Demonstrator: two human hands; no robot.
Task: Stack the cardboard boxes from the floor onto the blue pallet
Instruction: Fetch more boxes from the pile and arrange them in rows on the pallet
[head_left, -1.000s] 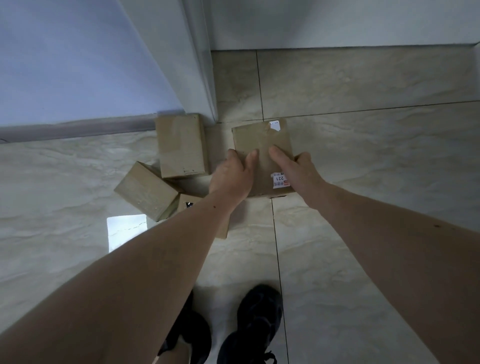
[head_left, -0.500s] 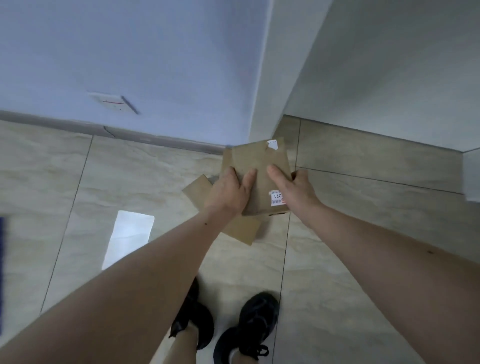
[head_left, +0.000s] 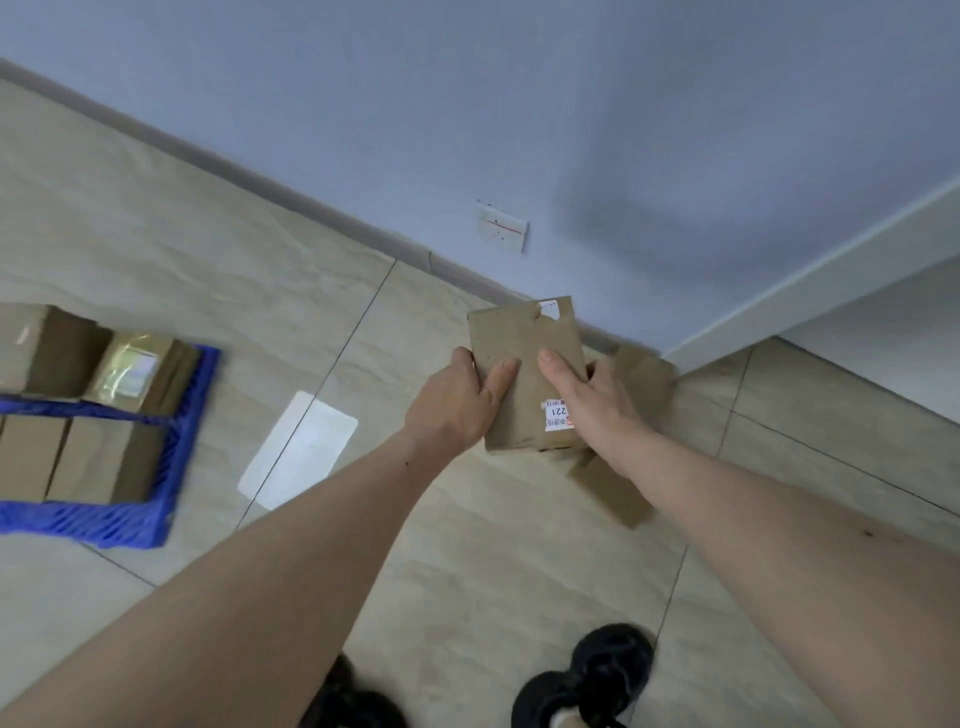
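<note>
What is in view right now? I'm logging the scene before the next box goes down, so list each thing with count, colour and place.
held cardboard box: one, brown, white label, centre, off the floor
boxes on the floor: at least two, brown, partly hidden behind the held box
blue pallet: one, left edge
boxes on the pallet: at least four, brown, one with shiny tape
wall plate: one, white, low on the blue wall
shoes: two, black, bottom
left hand: grips the held box's left side
right hand: grips its right side
</note>
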